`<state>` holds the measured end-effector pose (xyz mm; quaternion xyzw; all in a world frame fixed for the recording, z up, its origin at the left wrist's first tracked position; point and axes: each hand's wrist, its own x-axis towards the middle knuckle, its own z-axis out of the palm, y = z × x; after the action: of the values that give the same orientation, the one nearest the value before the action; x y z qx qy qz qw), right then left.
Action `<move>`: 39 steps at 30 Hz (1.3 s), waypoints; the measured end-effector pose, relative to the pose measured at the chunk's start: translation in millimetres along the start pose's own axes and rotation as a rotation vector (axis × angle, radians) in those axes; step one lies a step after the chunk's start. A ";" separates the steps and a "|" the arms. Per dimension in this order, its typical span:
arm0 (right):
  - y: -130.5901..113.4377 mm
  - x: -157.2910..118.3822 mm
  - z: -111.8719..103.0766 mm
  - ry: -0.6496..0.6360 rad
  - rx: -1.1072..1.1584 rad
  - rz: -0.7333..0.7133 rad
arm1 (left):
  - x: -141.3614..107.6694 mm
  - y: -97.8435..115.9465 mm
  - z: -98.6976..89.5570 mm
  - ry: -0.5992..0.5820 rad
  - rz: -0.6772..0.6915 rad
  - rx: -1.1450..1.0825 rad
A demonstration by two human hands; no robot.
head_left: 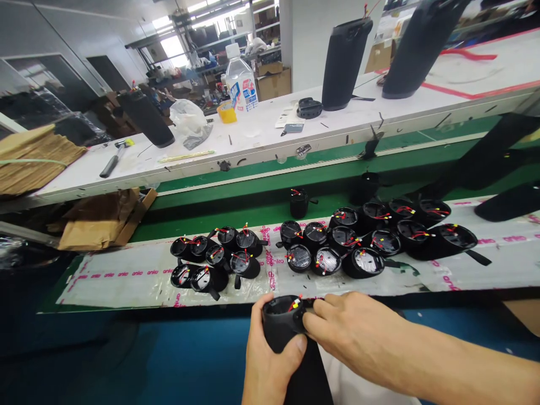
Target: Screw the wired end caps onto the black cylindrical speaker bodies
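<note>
A black fabric-covered cylinder (301,360) is upright and slightly tilted at the bottom centre, its open end facing up with red and yellow wire connectors inside. My left hand (272,360) wraps round it near the rim, thumb on the front. The fingers of my right hand (346,326) are curled and pressed against the right side of the rim; what they pinch there is hidden. Just beyond, several similar black cylinders (365,261) stand in two groups on the plastic-covered lower bench (126,275), wires showing in their open tops.
A white shelf (253,132) crosses behind, bearing a plastic bottle (241,84), yellow tape (226,112), a hammer (113,160) and tall black cylinders (346,64). Flattened cardboard (36,157) lies at the left. Blue floor (189,354) shows below the lower bench.
</note>
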<state>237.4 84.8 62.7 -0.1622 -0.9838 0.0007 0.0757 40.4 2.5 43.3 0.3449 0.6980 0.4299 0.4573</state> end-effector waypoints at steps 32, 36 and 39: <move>-18.6 6.1 -9.1 0.093 -0.203 0.192 | -7.5 18.5 5.6 0.197 0.020 0.084; -19.7 5.1 -8.2 0.105 -0.219 0.203 | -7.8 20.2 8.3 0.223 0.011 0.093; -20.6 4.3 -5.9 0.093 -0.224 0.209 | -8.1 19.9 10.3 0.234 0.011 0.139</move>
<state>227.7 66.5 69.7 -0.2711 -0.9509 -0.1088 0.1021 54.6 6.1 62.1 0.3271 0.7729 0.4202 0.3452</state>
